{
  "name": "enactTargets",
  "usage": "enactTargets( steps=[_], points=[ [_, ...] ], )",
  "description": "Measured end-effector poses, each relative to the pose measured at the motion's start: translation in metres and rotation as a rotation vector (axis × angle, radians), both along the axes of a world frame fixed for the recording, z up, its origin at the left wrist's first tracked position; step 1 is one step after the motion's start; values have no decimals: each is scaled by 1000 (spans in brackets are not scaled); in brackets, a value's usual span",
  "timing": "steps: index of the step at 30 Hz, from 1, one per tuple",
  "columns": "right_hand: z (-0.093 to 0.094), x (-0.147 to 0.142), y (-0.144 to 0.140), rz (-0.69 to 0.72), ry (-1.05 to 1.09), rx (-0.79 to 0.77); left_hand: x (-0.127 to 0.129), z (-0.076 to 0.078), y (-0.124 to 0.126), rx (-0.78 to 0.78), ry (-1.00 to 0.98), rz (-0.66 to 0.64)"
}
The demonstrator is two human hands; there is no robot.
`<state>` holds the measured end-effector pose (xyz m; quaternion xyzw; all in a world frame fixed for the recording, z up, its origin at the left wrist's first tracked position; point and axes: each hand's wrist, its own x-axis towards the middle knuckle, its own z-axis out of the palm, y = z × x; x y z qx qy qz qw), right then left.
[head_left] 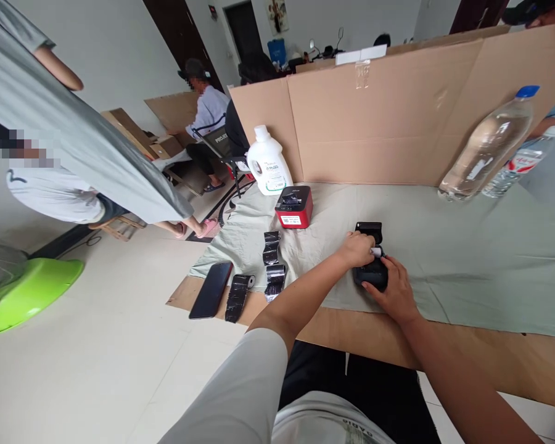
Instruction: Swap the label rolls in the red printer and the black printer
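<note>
Resting on a grey-green cloth (444,246) spread over the table (490,364), a small black printer (372,262) with its lid raised sits between both hands. The left hand (357,248) lies curled over the printer's left upper side, its grip narrow, fingertips pinching a small white roll (377,251) at the open compartment. The right hand (395,291) cups the printer's near right corner, fingers bent loosely around the body and thumb on the front edge; this grip is half closed on the casing. Just left of the printer lie two curled black strips (272,262) on the cloth, and farther left, on the bare cardboard edge, another black strip (238,297) and a dark phone (211,289). Behind them stands a red and black box-shaped device (295,207), with a white jug (268,163) beyond it against a cardboard wall (388,117). Two clear water bottles (490,145) lean at the right. Other people stand and sit off to the left on the floor.
</note>
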<state>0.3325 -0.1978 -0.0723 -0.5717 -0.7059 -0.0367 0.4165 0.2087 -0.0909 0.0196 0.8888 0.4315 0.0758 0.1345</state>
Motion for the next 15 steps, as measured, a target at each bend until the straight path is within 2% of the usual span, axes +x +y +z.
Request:
enactTargets(
  steps=[3, 5, 7, 9, 10, 12, 15],
  points=[
    [0, 0, 0, -13, -12, -4, -4, 3, 2, -67, -240, 36],
    [1, 0, -1, -13, -14, -10, -16, 12, 2, -205, -400, 13],
    [2, 1, -2, -11, -7, -17, -43, 24, 2, -392, -481, -70],
    [2, 1, -2, -8, 5, -24, -83, 35, -1, -546, -433, -151],
    [1, 2, -2, -8, 8, -29, -105, 38, -3, -579, -369, -145],
    [0, 2, -1, -5, 9, -37, -148, 39, -11, -575, -198, -67],
    [-1, 1, -1, -3, 5, -42, -196, 28, -27, -521, -5, 71]
  ],
)
